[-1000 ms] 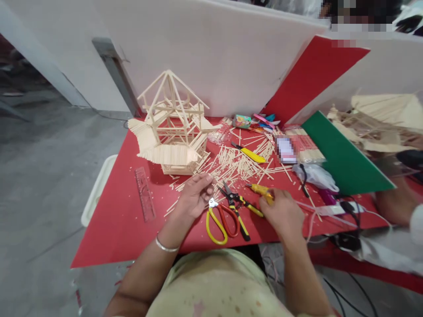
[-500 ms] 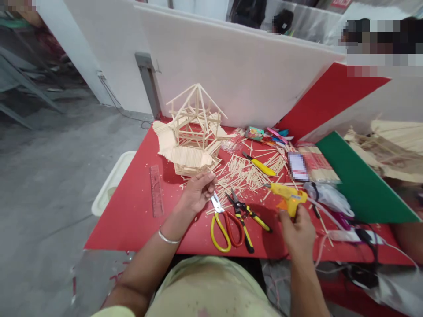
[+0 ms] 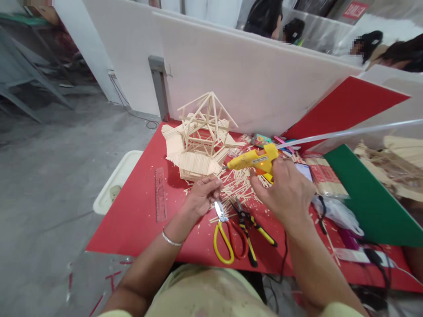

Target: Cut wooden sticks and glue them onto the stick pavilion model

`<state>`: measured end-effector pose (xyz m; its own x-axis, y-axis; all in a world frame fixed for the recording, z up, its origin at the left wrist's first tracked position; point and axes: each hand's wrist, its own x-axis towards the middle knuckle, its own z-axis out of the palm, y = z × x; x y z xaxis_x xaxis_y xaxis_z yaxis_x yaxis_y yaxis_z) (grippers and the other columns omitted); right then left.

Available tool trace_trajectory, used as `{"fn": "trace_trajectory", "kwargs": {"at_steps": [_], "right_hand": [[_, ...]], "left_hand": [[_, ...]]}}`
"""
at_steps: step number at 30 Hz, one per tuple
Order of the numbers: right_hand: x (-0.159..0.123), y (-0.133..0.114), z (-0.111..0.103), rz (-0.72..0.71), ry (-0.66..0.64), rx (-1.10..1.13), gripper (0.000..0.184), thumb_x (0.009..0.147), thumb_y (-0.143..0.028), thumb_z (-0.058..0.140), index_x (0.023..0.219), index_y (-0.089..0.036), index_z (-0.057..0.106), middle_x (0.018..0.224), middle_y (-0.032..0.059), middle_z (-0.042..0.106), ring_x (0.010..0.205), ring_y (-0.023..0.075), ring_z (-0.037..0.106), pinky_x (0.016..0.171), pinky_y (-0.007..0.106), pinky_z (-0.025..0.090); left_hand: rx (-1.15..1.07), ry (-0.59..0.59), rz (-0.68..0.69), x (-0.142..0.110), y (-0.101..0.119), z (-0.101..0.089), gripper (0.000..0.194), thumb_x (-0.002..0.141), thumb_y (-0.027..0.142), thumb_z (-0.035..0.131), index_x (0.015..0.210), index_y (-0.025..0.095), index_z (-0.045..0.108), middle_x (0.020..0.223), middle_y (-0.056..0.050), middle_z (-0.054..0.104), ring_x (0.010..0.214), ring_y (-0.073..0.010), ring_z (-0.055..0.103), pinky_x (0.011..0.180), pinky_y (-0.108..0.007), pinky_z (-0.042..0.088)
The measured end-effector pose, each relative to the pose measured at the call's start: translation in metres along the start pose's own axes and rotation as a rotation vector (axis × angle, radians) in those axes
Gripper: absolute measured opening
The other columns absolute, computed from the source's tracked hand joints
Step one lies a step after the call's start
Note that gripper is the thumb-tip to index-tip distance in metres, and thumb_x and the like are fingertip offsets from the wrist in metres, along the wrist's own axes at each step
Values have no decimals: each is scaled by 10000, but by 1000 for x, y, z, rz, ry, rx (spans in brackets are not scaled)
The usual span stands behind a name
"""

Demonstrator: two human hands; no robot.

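Observation:
My right hand (image 3: 287, 193) grips a yellow glue gun (image 3: 253, 160), lifted off the table with its nozzle pointing left toward the stick house (image 3: 201, 138). A long clear glue stick (image 3: 350, 132) juts from the gun's back to the right. My left hand (image 3: 201, 196) hovers just in front of the house with fingers pinched together on a thin wooden stick. The house is a small frame of pale sticks with slatted roofs, standing on the red table (image 3: 132, 220).
Loose cut sticks (image 3: 239, 185) litter the table. Yellow-and-red scissors (image 3: 228, 233) and black-yellow cutters (image 3: 253, 229) lie near my hands. A red ruler (image 3: 160, 193) lies left, a white tray (image 3: 114, 182) beyond the edge. A green board (image 3: 373, 200) and bundled sticks (image 3: 325, 176) sit right. White partition (image 3: 257, 83) behind.
My right hand picked the glue gun up from the table and swung it up and left toward the house. My left hand stayed pinched near the house's front.

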<state>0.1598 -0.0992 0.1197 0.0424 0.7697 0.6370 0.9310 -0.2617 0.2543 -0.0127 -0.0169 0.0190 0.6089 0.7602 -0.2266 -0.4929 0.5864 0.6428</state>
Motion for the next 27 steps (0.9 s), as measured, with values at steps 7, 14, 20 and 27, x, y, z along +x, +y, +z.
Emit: {"fn": "trace_trajectory", "kwargs": {"at_steps": [7,14,20,27], "right_hand": [[14,0,-2,-149,7,-29,423,865,-424,531,1160,-122,557,932,92,617,711,178,514,562,298,256],[16,-2,-3,-169,22,-61,330,867,-397,537,1062,-135,585,867,76,618,669,169,501,562,303,223],[17,-2,-2,-161,11,-58,299,870,-373,528,1045,-140,591,850,68,604,664,164,484,560,304,208],[17,0,-1,-182,32,-65,332,877,-387,535,1073,-126,593,878,70,620,666,169,506,568,299,260]], "left_hand": [[-46,19,-40,0,8,5,275,606,242,850,708,112,631,606,0,618,425,-34,449,368,-156,263],[-122,-16,-95,1,9,7,290,591,211,854,704,107,607,607,9,600,426,-28,437,374,-148,255],[-157,-56,-108,3,7,6,274,617,202,841,679,106,592,604,15,578,438,-23,428,387,-144,246],[-147,-78,-112,5,6,5,266,627,227,842,674,95,615,589,7,572,445,-24,424,394,-146,240]]}}
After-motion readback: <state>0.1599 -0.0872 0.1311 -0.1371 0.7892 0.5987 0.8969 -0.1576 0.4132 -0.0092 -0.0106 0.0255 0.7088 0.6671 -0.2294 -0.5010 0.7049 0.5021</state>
